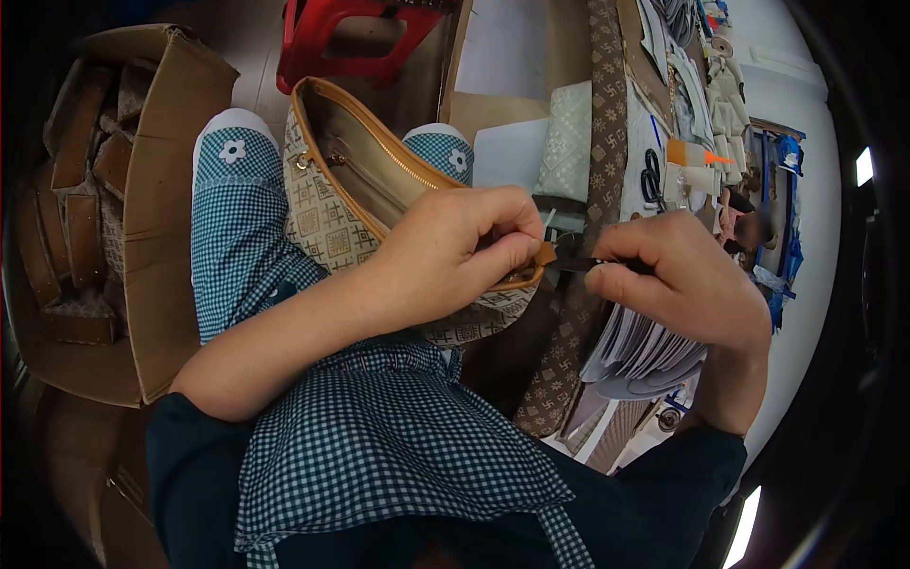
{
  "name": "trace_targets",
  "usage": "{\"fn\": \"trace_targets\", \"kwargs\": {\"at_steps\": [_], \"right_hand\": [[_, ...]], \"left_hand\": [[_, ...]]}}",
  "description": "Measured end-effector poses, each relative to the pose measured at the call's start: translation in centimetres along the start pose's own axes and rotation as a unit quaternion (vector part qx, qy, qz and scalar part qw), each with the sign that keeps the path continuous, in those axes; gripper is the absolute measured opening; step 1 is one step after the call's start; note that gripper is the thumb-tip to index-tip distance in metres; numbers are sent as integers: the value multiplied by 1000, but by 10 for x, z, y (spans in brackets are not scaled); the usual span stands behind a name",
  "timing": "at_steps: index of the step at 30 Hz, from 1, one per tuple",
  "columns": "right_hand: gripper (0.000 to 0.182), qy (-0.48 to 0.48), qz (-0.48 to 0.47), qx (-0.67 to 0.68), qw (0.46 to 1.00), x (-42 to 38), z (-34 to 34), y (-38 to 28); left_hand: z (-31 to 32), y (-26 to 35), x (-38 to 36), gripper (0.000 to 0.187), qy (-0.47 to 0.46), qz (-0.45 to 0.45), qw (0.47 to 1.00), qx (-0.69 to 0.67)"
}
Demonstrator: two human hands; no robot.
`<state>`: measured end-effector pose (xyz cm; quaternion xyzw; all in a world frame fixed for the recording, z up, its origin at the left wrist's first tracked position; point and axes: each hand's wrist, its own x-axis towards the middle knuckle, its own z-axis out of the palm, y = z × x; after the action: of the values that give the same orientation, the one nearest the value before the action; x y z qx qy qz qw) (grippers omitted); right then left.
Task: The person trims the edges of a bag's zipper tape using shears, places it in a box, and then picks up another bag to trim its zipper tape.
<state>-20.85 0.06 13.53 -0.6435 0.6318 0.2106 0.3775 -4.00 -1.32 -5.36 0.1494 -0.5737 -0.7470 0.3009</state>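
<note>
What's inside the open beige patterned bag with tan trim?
Pale beige lining shows inside the bag; the left hand covers one end, and the deep folds are too dark to read.

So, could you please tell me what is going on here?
A seated person has a patterned handbag with tan trim across the lap, its gold zip open. The left hand grips one end, and the right hand holds a thin dark tool up to the small tan tab there. The tool's exact type is unclear.
</note>
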Motion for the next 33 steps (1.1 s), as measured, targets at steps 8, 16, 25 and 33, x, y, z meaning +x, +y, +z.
{"fn": "trace_targets", "kwargs": {"at_steps": [8, 16, 25, 33], "right_hand": [[22, 23, -19, -15, 999, 0, 0, -5], [22, 31, -16, -38, 999, -2, -3, -10], [20, 17, -71, -49, 996, -2, 0, -12], [19, -21, -21, -100, 995, 9, -4, -23]], "left_hand": [[-2, -5, -2, 6, 35, 77, 995, 52], [-13, -3, -9, 5, -28, 33, 999, -32], [-12, -10, -17, 7, 5, 171, 984, 40], [-12, -7, -12, 5, 6, 139, 989, 47]]}}
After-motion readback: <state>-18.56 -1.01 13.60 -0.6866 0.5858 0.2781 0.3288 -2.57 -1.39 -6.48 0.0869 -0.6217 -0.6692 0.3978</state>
